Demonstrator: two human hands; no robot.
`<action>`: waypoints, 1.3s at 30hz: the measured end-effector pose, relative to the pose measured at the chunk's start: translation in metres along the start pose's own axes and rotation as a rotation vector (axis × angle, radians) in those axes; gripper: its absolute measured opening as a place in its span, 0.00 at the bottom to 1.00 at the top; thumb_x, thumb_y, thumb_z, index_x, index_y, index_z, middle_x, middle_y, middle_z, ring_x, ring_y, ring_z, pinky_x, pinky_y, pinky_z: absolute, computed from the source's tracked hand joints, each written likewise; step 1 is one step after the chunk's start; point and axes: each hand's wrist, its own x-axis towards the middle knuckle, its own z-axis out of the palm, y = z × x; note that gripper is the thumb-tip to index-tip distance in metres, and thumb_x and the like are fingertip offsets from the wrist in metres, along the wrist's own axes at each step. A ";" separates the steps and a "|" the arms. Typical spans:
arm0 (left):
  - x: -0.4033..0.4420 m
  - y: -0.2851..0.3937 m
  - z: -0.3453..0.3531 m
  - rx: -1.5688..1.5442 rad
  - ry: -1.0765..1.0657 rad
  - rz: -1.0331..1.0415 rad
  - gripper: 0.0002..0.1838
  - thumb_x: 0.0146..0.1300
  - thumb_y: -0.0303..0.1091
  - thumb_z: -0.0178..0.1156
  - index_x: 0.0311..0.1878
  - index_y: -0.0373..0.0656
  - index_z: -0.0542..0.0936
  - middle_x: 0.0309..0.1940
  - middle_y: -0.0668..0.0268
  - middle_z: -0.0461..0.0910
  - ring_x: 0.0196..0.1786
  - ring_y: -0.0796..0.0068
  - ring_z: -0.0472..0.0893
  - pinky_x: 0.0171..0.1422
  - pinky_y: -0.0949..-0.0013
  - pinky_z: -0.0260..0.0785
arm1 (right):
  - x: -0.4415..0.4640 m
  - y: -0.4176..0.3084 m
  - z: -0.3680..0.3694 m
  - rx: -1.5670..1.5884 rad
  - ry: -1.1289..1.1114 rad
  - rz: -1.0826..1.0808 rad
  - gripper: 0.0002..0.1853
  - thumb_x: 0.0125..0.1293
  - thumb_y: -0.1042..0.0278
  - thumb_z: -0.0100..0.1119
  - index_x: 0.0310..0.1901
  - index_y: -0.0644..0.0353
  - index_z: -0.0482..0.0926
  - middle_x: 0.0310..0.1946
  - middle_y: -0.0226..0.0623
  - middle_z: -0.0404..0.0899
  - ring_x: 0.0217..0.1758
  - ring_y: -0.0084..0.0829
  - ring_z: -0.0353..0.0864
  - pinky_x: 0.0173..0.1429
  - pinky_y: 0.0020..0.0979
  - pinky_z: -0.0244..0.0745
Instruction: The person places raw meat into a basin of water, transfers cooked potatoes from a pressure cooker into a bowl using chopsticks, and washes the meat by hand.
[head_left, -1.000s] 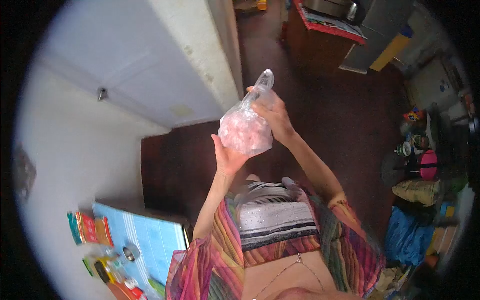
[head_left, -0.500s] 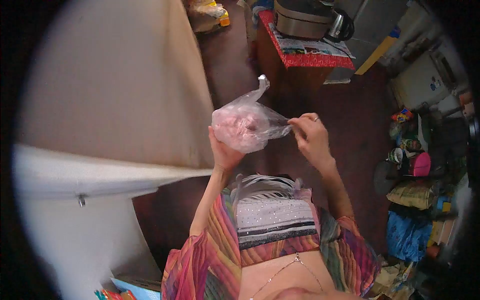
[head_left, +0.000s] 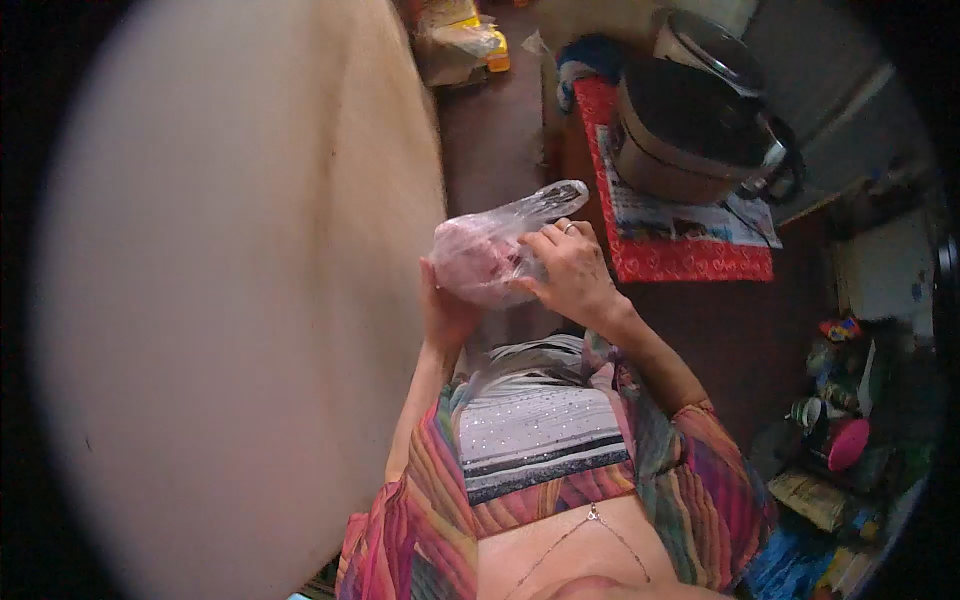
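A clear plastic bag point(head_left: 475, 262) with a pale pink mass inside is in front of my chest. What the pink contents are, I cannot tell. My left hand point(head_left: 448, 308) supports the bag from below and the left side, its fingers mostly hidden behind it. From the right, my right hand point(head_left: 572, 270), with a ring on one finger, has its fingers curled on the side of the bag. A loose loop of the bag's handle point(head_left: 570, 190) sticks up above that hand.
A large pale panel point(head_left: 240, 250) fills the left side. At upper right, a big oval cooker point(head_left: 670, 175) and a metal kettle point(head_left: 785, 160) stand on a red cloth with newspaper point(head_left: 690, 262). Assorted household items, including a pink round object point(head_left: 848, 444), line the right edge.
My right hand has moved from the bag's stretched-out end in against its side. The view has shifted, bringing the cooker and table nearer and the pale panel larger.
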 end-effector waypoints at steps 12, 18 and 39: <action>0.232 0.118 -0.067 0.066 -0.015 0.043 0.39 0.60 0.66 0.42 0.64 0.43 0.62 0.61 0.60 0.66 0.63 0.61 0.65 0.67 0.52 0.55 | 0.219 0.133 0.124 0.254 0.071 0.181 0.10 0.50 0.65 0.65 0.32 0.59 0.77 0.37 0.41 0.75 0.40 0.43 0.73 0.45 0.38 0.66; 0.347 0.171 -0.081 -0.049 0.059 0.097 0.37 0.62 0.64 0.42 0.63 0.43 0.63 0.60 0.61 0.67 0.62 0.62 0.66 0.67 0.52 0.56 | 0.329 0.156 0.133 0.456 0.133 -0.127 0.09 0.50 0.80 0.58 0.34 0.59 0.72 0.28 0.42 0.76 0.36 0.43 0.77 0.42 0.40 0.71; 0.756 0.280 -0.056 -0.129 0.039 -0.058 0.39 0.55 0.69 0.44 0.65 0.56 0.62 0.65 0.65 0.60 0.67 0.58 0.59 0.68 0.46 0.50 | 0.612 0.428 0.145 -0.029 -0.129 0.308 0.20 0.54 0.75 0.49 0.51 0.63 0.70 0.39 0.46 0.78 0.35 0.49 0.79 0.39 0.44 0.73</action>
